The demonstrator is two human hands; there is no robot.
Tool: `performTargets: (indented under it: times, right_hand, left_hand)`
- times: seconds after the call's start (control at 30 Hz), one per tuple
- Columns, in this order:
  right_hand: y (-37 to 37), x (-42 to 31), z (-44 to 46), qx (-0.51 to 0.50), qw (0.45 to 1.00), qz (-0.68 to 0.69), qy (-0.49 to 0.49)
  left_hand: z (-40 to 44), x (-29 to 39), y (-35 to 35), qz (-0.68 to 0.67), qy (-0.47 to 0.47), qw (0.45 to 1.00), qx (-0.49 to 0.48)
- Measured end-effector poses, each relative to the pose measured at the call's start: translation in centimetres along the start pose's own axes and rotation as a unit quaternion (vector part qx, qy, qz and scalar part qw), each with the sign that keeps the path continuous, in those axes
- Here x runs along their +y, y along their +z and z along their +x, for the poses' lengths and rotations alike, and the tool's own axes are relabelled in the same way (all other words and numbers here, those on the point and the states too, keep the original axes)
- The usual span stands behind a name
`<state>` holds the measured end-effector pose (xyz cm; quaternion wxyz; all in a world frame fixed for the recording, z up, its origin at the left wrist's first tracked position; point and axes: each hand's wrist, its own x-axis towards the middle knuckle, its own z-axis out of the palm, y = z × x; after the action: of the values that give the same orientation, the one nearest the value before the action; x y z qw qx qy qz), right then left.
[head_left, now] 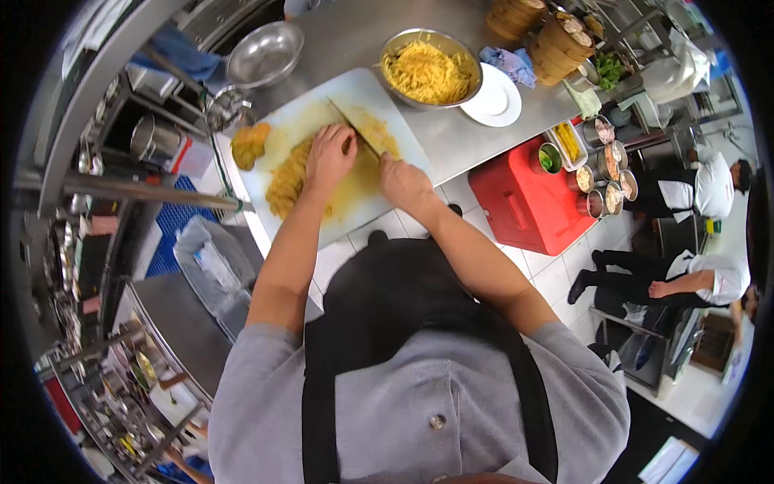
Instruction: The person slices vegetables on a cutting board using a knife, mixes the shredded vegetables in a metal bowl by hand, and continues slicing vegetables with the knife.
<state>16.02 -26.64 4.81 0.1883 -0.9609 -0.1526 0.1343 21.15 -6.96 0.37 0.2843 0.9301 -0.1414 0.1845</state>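
Note:
My right hand is wrapped round the handle of a knife, whose blade points up and left over the white cutting board. My left hand lies on yellow-brown sliced food, its fingers curled beside the blade. Finely cut yellow shreds lie to the right of the knife. At the board's upper left sits an uncut-looking yellow-brown piece. Beyond the board's upper right, a metal bowl holds a heap of yellow shreds.
An empty metal bowl stands upper left. White plates, a blue cloth and bamboo steamers are upper right. Right of the counter is a red box beside small containers. Two people stand farther right. A grey bin is lower left.

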Motion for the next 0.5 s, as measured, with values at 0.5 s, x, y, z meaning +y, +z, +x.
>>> performTargets:
  times: [0.5]
  right_hand:
    - [-3.0, -1.4, -0.3, -0.054, 0.997, -0.033, 0.033]
  left_hand:
    - [-0.2, -0.3, 0.0, -0.003, 0.014, 1.000, 0.024]
